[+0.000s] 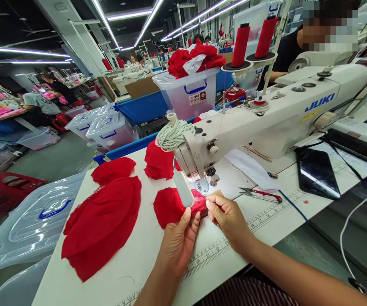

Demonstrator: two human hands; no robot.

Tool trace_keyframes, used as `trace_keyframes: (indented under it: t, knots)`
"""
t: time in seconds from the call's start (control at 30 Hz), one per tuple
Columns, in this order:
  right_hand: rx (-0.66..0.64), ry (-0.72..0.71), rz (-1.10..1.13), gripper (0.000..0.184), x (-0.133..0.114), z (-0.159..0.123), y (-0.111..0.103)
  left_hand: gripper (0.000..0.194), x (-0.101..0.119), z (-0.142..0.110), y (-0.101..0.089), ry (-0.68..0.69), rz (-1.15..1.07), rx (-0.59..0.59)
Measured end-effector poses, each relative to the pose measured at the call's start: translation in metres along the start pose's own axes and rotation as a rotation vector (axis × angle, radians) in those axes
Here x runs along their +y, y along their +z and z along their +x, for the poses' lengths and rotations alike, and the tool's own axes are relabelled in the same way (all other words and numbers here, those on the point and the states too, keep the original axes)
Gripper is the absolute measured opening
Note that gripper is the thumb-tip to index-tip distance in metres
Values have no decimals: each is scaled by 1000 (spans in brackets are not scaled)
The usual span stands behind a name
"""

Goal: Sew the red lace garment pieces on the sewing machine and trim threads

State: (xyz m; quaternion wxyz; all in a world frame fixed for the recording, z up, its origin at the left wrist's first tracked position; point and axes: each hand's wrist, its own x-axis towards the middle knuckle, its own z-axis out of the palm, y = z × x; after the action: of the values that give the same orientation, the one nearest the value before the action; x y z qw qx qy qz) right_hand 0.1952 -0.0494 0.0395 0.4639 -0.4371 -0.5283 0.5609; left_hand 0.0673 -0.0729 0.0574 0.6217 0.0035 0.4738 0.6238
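Observation:
A red fabric piece (167, 206) lies in front of the sewing machine (234, 127), partly hidden by the small light-coloured plate (183, 189) that hangs near the needle. My left hand (180, 238) grips its front edge between thumb and fingers. At the right end of the same fabric, my right hand (224, 216) pinches the edge with thumb and forefinger. Just right of my right hand lie thread snips (263, 194) with red handles. Larger red fabric pieces (103, 225) are spread on the left of the table (158, 272).
A black phone-like device (317, 172) lies on the right. Behind the machine stands a clear plastic box (186, 95) topped with red fabric. Two red thread cones (241, 46) stand above it. A clear box lid (40, 221) is left of the table. A co-worker (285, 55) sits at back right.

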Motion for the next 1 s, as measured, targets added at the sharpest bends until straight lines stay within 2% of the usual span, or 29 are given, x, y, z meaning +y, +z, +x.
trace_keyframes:
  t: [0.17,0.27,0.33,0.4,0.5,0.57,0.63,0.73,0.83,0.93,1.0]
  knots:
    - [32,-134,-106,33,-5,-1,2,6,-2,1,-1,6,47,-105]
    - [35,-186,-136,30,-4,-2,3,16,-3,2,0,13,90,-132]
    - [78,-227,-162,21,-2,-3,3,19,-3,1,1,17,112,-122]
    - [144,-339,-212,12,0,-6,2,20,-3,1,1,21,124,-111]
    - [185,-575,-383,15,3,-9,2,20,-4,-1,0,16,140,-131]
    - [197,-661,-517,15,4,-10,5,22,-4,-1,-1,15,156,-154]
    - [232,-675,-599,15,2,-8,9,22,-5,-2,-2,17,188,-162]
    - [275,-620,-603,19,-6,-5,6,20,-4,-1,-3,35,236,-155]
    - [254,-581,-667,25,-15,-4,-22,18,-3,1,-3,29,243,-128]
    - [357,-554,-1092,18,-18,-5,-70,18,-2,1,-2,-31,231,-77]
    - [325,-491,-1358,22,-14,-6,-100,17,-2,0,0,-60,213,-55]
